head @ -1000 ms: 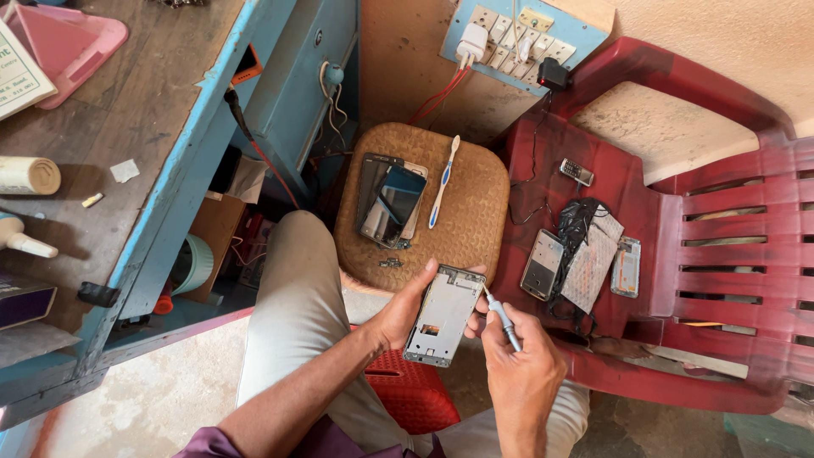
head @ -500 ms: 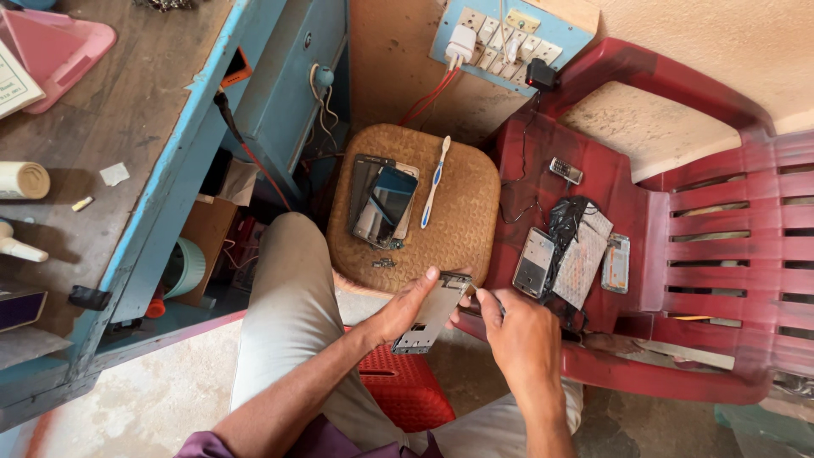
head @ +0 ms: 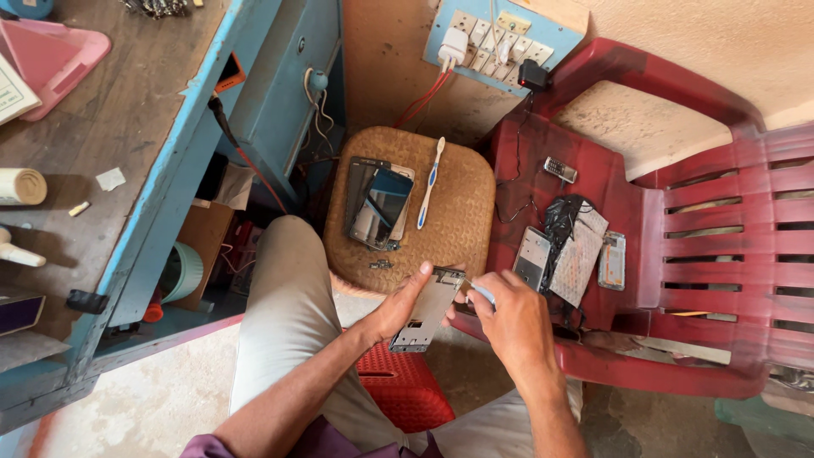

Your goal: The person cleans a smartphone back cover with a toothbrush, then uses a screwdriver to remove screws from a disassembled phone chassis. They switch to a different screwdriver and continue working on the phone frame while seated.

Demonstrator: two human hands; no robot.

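My left hand [head: 392, 307] grips a grey metal phone frame [head: 429, 309], tilted on edge over my lap. Beside it, my right hand [head: 514, 321] pinches a small tool with a pale blue handle [head: 483, 293], its tip at the frame's upper end. Just beyond my hands stands a round woven stool [head: 462, 208] carrying a stack of phone screens [head: 378, 203], a blue and white toothbrush [head: 429, 181] and a few small loose parts [head: 381, 264].
A red plastic chair [head: 678, 254] on the right holds phone parts [head: 534, 257], a black bag [head: 561, 220] and a small handset [head: 560, 170]. A switchboard with plugs [head: 500, 38] hangs on the wall. A blue wooden workbench [head: 110, 153] stands at left. A red stool [head: 397, 386] sits under my legs.
The phone frame has turned from lying flat and face-up to tilted on edge. My right hand has moved up to the frame's top end with the tool.
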